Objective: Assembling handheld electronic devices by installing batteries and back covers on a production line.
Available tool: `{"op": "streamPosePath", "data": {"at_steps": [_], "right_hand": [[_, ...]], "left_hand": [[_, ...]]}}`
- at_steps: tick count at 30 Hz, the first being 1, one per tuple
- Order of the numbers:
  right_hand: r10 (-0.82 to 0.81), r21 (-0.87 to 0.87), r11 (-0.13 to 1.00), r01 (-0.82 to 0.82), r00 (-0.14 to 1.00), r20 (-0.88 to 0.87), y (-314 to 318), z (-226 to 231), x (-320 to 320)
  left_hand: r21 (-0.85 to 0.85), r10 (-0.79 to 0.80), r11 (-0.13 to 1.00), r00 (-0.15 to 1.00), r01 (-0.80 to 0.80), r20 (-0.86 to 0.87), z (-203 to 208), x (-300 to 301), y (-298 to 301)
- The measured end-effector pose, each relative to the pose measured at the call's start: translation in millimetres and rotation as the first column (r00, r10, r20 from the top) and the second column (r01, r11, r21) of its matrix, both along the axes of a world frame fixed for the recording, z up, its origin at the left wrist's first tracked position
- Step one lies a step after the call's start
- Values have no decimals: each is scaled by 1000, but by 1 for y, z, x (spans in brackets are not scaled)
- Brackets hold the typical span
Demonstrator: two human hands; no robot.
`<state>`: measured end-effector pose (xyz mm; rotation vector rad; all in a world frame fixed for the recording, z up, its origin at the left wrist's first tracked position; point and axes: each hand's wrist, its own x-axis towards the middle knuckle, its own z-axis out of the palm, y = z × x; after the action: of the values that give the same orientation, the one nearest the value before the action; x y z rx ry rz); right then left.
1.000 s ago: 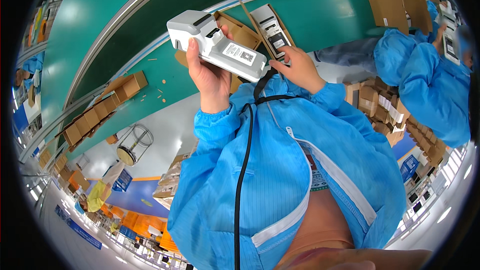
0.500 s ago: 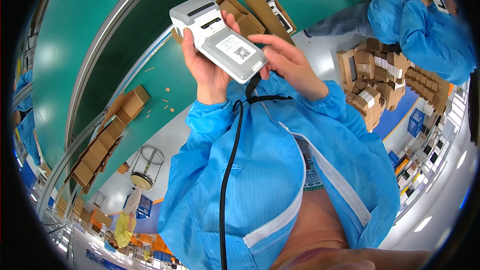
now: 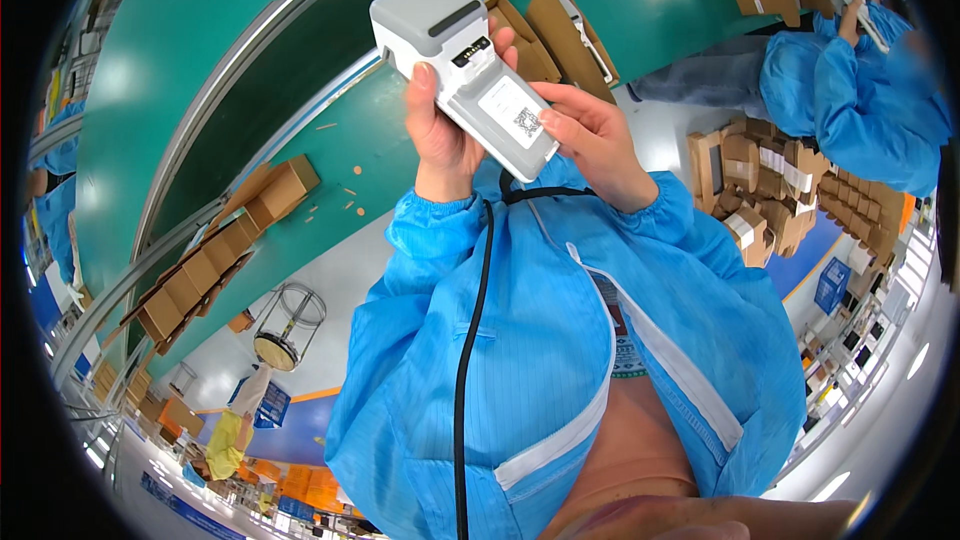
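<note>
A white and grey handheld payment terminal [image 3: 470, 90] is held up above my chest, tilted, its labelled back side facing me. My left hand [image 3: 445, 135] grips its body, thumb on the near side and fingertips showing past the far edge. At the lower end of the device, my right hand [image 3: 598, 140] pinches its right edge, the thumb lying by the printed code label [image 3: 513, 108]. A row of small metal contacts shows in a dark slot near the thick grey head. The terminal's front is hidden from view.
Beyond the device, open cardboard boxes [image 3: 570, 35] stand on the green work surface [image 3: 385, 130]. A divided cardboard insert [image 3: 235, 240] lies at left, near small scraps. Stacked cardboard inserts [image 3: 765, 175] stand at right. Another person in blue [image 3: 840, 90] handles something at the far right.
The terminal and both hands have shifted slightly right and up, and its thick head has tipped to show more of its end. My right thumb has moved onto the back near the label.
</note>
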<state>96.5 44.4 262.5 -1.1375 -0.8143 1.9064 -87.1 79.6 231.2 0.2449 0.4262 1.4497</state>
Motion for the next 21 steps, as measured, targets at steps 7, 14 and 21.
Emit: {"op": "streamPosePath", "data": {"at_steps": [7,14,21], "right_hand": [[153,58,985,-163,978,139,5,-3,-8],[310,-32,949,-314,946,-91,-11,2,2],[289,-121,939,-321,930,-225,-17,-21,-8]], "left_hand": [[-75,31,996,996,-38,-89,6,-9,-14],[-104,61,993,998,-63,-23,7,-18,-51],[-153,118,980,991,-127,-70,9,-24,-65]]}}
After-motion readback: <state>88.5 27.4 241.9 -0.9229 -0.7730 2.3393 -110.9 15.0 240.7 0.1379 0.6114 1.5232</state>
